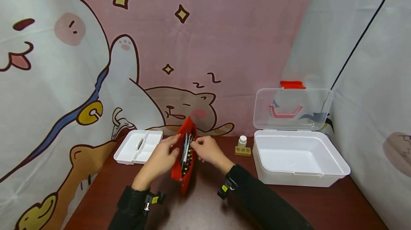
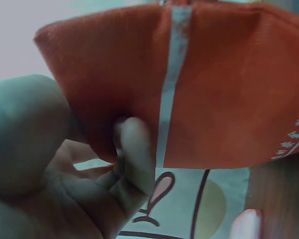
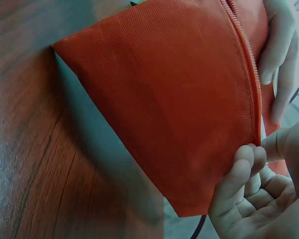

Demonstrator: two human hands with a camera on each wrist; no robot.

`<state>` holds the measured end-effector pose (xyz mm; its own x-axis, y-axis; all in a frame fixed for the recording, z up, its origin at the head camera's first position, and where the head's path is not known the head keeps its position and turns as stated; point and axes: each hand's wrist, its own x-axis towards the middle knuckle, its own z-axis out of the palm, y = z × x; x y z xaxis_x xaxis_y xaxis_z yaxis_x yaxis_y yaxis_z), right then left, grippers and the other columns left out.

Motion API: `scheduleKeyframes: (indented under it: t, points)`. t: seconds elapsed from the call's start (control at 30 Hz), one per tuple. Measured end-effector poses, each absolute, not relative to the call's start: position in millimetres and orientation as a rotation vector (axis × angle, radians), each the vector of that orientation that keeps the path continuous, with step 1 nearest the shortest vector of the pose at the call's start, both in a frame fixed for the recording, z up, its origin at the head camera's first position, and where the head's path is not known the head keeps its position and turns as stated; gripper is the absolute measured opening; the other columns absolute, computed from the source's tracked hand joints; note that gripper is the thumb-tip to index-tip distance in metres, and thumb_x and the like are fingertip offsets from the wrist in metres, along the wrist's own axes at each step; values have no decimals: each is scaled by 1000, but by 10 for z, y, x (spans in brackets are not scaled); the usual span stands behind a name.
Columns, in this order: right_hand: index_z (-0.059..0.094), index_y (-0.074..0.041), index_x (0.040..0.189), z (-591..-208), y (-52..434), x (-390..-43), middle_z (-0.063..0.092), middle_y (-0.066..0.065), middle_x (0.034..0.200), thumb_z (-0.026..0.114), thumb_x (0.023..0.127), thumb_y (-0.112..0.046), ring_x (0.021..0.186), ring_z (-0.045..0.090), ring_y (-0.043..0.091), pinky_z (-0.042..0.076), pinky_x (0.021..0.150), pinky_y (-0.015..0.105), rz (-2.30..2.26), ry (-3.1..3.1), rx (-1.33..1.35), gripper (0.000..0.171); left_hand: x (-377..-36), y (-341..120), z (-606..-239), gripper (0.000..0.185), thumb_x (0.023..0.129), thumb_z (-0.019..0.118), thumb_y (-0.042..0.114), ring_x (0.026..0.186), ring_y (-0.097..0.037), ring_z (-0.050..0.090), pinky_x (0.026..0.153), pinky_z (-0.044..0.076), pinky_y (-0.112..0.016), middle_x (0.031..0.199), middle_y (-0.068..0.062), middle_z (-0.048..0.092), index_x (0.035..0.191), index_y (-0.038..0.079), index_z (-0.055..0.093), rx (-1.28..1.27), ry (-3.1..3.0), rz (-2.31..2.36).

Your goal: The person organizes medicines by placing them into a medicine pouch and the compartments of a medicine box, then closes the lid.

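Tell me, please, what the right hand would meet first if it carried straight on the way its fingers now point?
The right hand points left, fingertips already at the red pouch opening. It would probably press into the pouch first, then the left hand gripping the other side; depth is unclear.

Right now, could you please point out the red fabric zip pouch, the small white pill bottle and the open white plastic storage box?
Red fabric zip pouch (image 1: 183,182): head view, lower side panel.
Small white pill bottle (image 1: 242,141): head view, its body.
Open white plastic storage box (image 1: 308,179): head view, front wall.
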<state>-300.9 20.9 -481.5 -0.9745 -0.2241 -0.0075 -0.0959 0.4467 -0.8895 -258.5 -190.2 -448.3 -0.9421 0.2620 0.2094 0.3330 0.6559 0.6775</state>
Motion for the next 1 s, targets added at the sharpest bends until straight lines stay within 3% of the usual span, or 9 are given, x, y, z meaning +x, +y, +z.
scheduleKeyframes:
  t: [0.17, 0.27, 0.37, 0.47, 0.53, 0.6, 0.73, 0.87, 1.0]
  points:
    - [64, -15, 72, -4976, 215, -3099, 57, -3, 60, 61, 107, -31, 49, 54, 14, 49, 48, 29, -1583, 2532, -290, 38, -2581, -1932, -4563, 61, 109, 62, 15, 113, -28, 76, 91, 65, -43, 163, -20, 59, 167, 6, 48, -400, -2765, -1302]
    - [66, -13, 75, -5042, 224, -3109, 60, -3, 65, 61, 108, -29, 53, 57, 14, 52, 49, 29, -1618, 2501, -281, 36, -2500, -1964, -4531, 61, 111, 63, 24, 98, -22, 80, 84, 66, -39, 152, -20, 68, 166, 4, 48, -327, -2781, -1369]
    - [68, -12, 78, -5072, 230, -3116, 62, -3, 68, 61, 108, -29, 54, 59, 13, 55, 50, 29, -1640, 2497, -262, 35, -2401, -1988, -4435, 58, 112, 64, 34, 82, -17, 81, 82, 65, -37, 120, -17, 82, 159, 1, 57, -279, -2817, -1368]
    - [70, -10, 81, -5084, 226, -3127, 65, -1, 71, 61, 108, -28, 56, 63, 12, 60, 53, 34, -1681, 2467, -274, 34, -2303, -2004, -4323, 42, 112, 64, 42, 62, -14, 71, 68, 58, -33, 81, -6, 79, 135, 9, 77, -283, -2890, -1297]
    - [70, -8, 83, -5087, 220, -3138, 67, 1, 74, 61, 109, -27, 57, 65, 13, 64, 57, 39, -1709, 2435, -298, 33, -2252, -2009, -4257, 36, 110, 65, 47, 59, -12, 64, 63, 50, -31, 66, 1, 71, 114, 17, 82, -307, -2950, -1209]
    - [71, -6, 86, -5086, 214, -3146, 69, 3, 76, 61, 110, -27, 59, 67, 14, 66, 61, 45, -1729, 2403, -326, 34, -2201, -2010, -4203, 37, 108, 66, 52, 59, -11, 57, 60, 45, -30, 62, 5, 64, 99, 20, 82, -354, -3002, -1133]
    - [71, -3, 90, -5087, 218, -3147, 70, 6, 81, 60, 111, -27, 61, 69, 15, 66, 63, 45, -1759, 2348, -342, 34, -2119, -2026, -4135, 34, 102, 74, 57, 65, -8, 57, 63, 46, -30, 72, 11, 67, 99, 24, 84, -443, -3061, -999]
    - [70, 0, 92, -5107, 256, -3129, 69, 9, 85, 61, 111, -27, 64, 71, 17, 65, 60, 40, -1807, 2294, -319, 35, -2094, -2036, -4134, 25, 99, 79, 50, 74, -6, 63, 69, 51, -30, 84, 14, 76, 100, 25, 82, -535, -3083, -918]
    - [69, 2, 98, -5140, 312, -3078, 69, 11, 89, 59, 114, -31, 67, 72, 18, 66, 61, 40, -1844, 2232, -329, 38, -2123, -2020, -4175, 22, 103, 76, 37, 68, -6, 59, 65, 48, -28, 74, 13, 68, 86, 22, 74, -614, -3096, -894]
